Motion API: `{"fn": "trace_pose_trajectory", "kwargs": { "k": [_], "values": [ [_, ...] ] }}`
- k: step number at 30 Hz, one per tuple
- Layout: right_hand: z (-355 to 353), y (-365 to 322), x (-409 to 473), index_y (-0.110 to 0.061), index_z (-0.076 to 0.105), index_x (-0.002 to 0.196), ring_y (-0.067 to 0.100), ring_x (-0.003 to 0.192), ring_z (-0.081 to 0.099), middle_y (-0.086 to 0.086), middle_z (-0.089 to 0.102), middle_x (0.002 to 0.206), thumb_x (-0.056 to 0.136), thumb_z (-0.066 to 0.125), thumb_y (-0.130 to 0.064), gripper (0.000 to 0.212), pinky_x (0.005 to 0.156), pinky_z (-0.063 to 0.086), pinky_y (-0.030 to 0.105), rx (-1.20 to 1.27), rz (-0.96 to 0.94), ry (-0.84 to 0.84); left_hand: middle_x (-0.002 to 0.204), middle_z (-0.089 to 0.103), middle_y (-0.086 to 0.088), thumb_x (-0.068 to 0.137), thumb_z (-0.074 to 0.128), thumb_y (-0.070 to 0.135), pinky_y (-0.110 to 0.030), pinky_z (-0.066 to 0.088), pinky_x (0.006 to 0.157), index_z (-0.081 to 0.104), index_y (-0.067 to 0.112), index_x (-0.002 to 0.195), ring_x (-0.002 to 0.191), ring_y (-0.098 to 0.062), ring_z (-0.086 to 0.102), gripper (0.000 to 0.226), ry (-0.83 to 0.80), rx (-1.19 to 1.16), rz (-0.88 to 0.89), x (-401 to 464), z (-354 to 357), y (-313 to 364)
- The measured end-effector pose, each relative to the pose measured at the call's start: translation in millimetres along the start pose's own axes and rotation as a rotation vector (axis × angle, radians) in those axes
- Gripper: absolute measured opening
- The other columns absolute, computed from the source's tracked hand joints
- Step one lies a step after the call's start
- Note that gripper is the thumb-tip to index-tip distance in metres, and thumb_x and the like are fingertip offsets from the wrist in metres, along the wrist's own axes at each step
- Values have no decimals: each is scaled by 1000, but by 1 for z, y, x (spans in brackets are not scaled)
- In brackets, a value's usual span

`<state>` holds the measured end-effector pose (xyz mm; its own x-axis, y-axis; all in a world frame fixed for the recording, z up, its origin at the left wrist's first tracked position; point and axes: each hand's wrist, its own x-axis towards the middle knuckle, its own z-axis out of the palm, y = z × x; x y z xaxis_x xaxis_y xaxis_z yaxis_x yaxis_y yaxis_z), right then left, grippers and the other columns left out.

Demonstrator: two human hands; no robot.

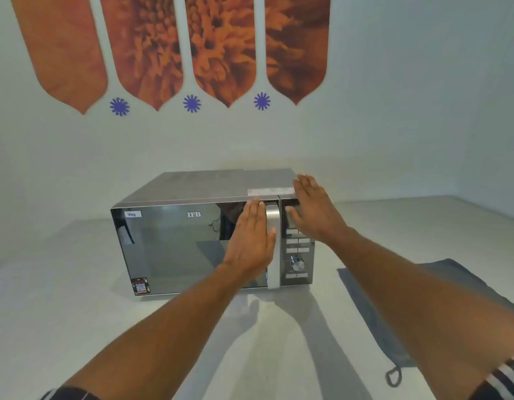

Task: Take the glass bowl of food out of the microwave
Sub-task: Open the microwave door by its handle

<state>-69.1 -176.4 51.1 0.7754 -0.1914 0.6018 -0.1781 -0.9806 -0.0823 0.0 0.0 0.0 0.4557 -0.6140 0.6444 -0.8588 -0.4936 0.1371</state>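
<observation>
A silver microwave (175, 243) with a dark mirrored door stands on the white counter, and its door is closed. The glass bowl of food is not visible through the door. My left hand (251, 241) lies flat on the door, fingers together, just left of the vertical silver handle (273, 243), with the thumb touching the handle. My right hand (310, 209) rests flat on the microwave's top right corner, over the control panel (297, 255), with fingers stretched out. Neither hand holds anything.
A grey cloth (394, 307) with a hanging loop lies on the white counter (62, 298) to the right of the microwave. A pale wall with orange petal-shaped decorations rises close behind the microwave.
</observation>
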Motion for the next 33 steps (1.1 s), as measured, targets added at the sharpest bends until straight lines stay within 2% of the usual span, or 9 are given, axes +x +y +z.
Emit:
{"fn": "trace_pose_trajectory", "kwargs": {
  "k": [3, 6, 8, 10, 12, 15, 19, 23, 33],
  "values": [
    [3, 3, 2, -5, 21, 153, 31, 153, 11, 16, 20, 164, 98, 47, -38, 69, 122, 12, 44, -11, -10, -9, 165, 14, -15, 103, 28, 34, -34, 11, 122, 7, 6, 155, 152, -26, 14, 62, 19, -130, -46, -3, 7, 10],
    [5, 2, 1, -2, 31, 148, 33, 149, 20, 18, 32, 158, 95, 54, -31, 64, 122, 18, 47, -12, -38, -14, 152, 43, -16, 103, 29, 34, -44, 46, 106, 13, 15, 155, 131, -28, 51, 58, 73, -295, -169, -5, 15, 21],
    [4, 2, 1, -3, 39, 143, 32, 144, 31, 17, 43, 151, 92, 58, -28, 60, 120, 26, 48, -18, -60, 3, 105, 70, -8, 102, 30, 35, -36, 55, 72, 18, 21, 154, 85, -13, 68, 55, 149, -396, -264, -1, 18, 22],
    [6, 3, 3, -5, 45, 138, 30, 134, 42, 13, 52, 142, 89, 61, -26, 56, 116, 32, 46, -13, -66, 16, 64, 59, 8, 103, 34, 32, -19, 44, 50, 33, 23, 148, 54, -2, 57, 47, 211, -512, -289, 3, 20, 27],
    [8, 4, 3, -7, 48, 135, 29, 128, 48, 11, 56, 137, 87, 65, -25, 53, 113, 35, 46, 13, -72, 30, 61, 55, 10, 102, 41, 29, -13, 41, 48, 58, 27, 122, 53, 2, 54, 26, 299, -658, -338, 8, 22, 32],
    [11, 6, 3, -8, 51, 131, 29, 123, 52, 10, 59, 131, 85, 69, -22, 51, 111, 38, 44, 37, -71, 71, 72, 68, 8, 102, 46, 36, -24, 51, 65, 62, 32, 84, 67, -1, 64, 24, 253, -877, -502, 21, 22, 34],
    [14, 4, 2, -7, 52, 130, 31, 123, 52, 12, 60, 131, 83, 72, -18, 51, 109, 38, 45, 49, -61, 92, 82, 75, -6, 103, 40, 43, -33, 56, 80, 67, 19, 93, 78, -18, 71, 38, 41, -1100, -608, 31, 18, 28],
    [15, 3, 1, -8, 51, 131, 31, 124, 52, 12, 59, 133, 83, 73, -18, 53, 110, 38, 45, 50, -51, 92, 71, 65, -1, 103, 36, 46, -33, 53, 73, 63, 19, 89, 69, -13, 61, 41, 37, -1123, -603, 31, 22, 29],
    [13, 2, 1, -8, 49, 134, 32, 128, 49, 13, 57, 136, 83, 73, -17, 57, 112, 35, 44, 34, -52, 77, 65, 58, 8, 102, 36, 48, -9, 46, 49, 59, 27, 85, 57, -1, 57, 35, 105, -1108, -643, 33, 28, 33]
  ]
}}
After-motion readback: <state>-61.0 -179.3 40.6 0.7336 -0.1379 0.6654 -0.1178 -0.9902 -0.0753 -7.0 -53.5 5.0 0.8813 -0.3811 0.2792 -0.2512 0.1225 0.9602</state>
